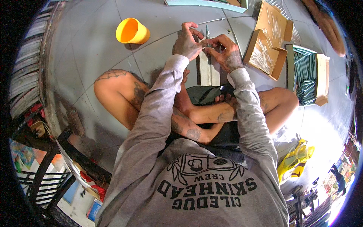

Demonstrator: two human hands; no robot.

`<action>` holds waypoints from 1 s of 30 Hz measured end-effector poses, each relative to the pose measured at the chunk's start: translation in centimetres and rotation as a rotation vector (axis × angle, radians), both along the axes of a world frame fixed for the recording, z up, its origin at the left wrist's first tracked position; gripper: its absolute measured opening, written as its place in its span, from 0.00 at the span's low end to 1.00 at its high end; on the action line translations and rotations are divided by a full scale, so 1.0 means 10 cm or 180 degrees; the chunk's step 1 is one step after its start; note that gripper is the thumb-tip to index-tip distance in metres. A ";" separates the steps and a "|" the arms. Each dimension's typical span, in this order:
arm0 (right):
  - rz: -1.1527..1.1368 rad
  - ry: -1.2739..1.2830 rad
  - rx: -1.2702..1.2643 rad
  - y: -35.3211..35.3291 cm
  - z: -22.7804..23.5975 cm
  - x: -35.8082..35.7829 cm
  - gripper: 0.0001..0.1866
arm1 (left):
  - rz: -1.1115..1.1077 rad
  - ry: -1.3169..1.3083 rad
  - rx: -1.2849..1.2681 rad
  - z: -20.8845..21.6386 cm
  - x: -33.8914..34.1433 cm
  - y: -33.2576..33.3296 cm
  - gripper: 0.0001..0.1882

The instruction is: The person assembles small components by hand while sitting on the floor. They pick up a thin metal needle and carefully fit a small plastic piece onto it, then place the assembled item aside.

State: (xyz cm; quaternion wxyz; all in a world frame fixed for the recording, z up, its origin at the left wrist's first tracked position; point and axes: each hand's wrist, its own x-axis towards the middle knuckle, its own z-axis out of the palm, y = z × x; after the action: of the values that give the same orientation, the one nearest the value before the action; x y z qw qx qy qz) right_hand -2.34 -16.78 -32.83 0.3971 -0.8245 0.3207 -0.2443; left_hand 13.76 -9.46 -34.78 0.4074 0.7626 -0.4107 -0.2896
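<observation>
Over a narrow pale board (204, 70) in front of my crossed legs, my hands meet at the fingertips. My left hand (187, 43) pinches with thumb and forefinger, the other fingers curled. My right hand (226, 52) is closed in a pinch right beside it. What lies between the fingertips is too small to make out. A slim dark teal, pen-like piece (207, 31) points away from me just past the fingers; I cannot tell whether a hand holds it or it rests on the board.
Right of my hands, an opened cardboard box (279, 60) holds thin white sticks. Beyond it stands a box of dark green pen-like tubes (305, 75). A yellow cup (133, 31) is at the far left. Someone else's leg (328, 28) shows at the far right. A yellow bag (296, 160) lies lower right.
</observation>
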 end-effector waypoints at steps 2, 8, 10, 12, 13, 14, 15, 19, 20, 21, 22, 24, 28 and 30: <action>0.0049 -0.0148 -0.0073 -0.01 0.01 0.00 0.11 | 0.0023 0.0004 0.0011 0.00 0.00 0.00 0.40; 0.0101 -0.0142 0.0259 -0.03 0.04 0.01 0.17 | -0.0023 -0.0073 -0.0018 0.02 0.01 0.00 0.39; -0.0033 -0.0173 0.0202 0.00 0.06 -0.01 0.18 | -0.0057 -0.0037 0.0033 0.03 0.01 0.01 0.37; -0.0325 -0.0230 0.0069 0.08 0.08 -0.08 0.17 | -0.0078 -0.0017 0.0094 0.03 0.02 0.01 0.36; -0.0544 -0.0142 0.0244 0.14 0.09 -0.13 0.17 | -0.0087 -0.0010 0.0132 0.02 0.02 0.00 0.36; -0.0763 -0.0049 0.0419 0.21 0.09 -0.19 0.17 | -0.0095 0.0000 0.0171 0.00 0.02 0.00 0.35; -0.1036 0.0141 0.0632 0.26 0.08 -0.24 0.16 | -0.0120 -0.0066 0.0126 -0.02 0.03 -0.01 0.35; -0.1117 -0.0097 0.0059 0.39 -0.03 -0.23 0.17 | -0.0224 -0.0138 0.0035 -0.10 0.06 -0.03 0.36; -0.1162 0.0133 0.0005 0.41 -0.06 -0.20 0.17 | -0.0229 -0.0133 0.0016 -0.11 0.07 -0.04 0.37; -0.1201 0.0163 -0.0099 0.41 -0.08 -0.16 0.17 | -0.0231 -0.0138 0.0036 -0.11 0.08 -0.06 0.38; -0.1226 0.0156 -0.0249 0.43 -0.10 -0.12 0.17 | -0.0233 -0.0136 0.0066 -0.12 0.08 -0.06 0.38; -0.1268 0.0170 -0.0272 0.44 -0.13 -0.04 0.18 | -0.0226 -0.0123 0.0165 -0.12 0.09 -0.06 0.40; -0.1436 0.0094 -0.0323 0.50 -0.15 0.07 0.19 | -0.0268 -0.0168 0.0098 -0.13 0.11 -0.06 0.39; -0.1492 0.0065 -0.0144 0.54 -0.14 0.09 0.17 | -0.0302 -0.0125 0.0004 -0.15 0.11 -0.07 0.39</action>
State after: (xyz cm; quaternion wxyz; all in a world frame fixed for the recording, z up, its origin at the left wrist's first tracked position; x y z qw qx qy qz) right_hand -1.45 -11.41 -34.27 0.3078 -0.7386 0.5018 -0.3285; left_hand 14.91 -10.15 -36.26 0.3846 0.7480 -0.4541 -0.2938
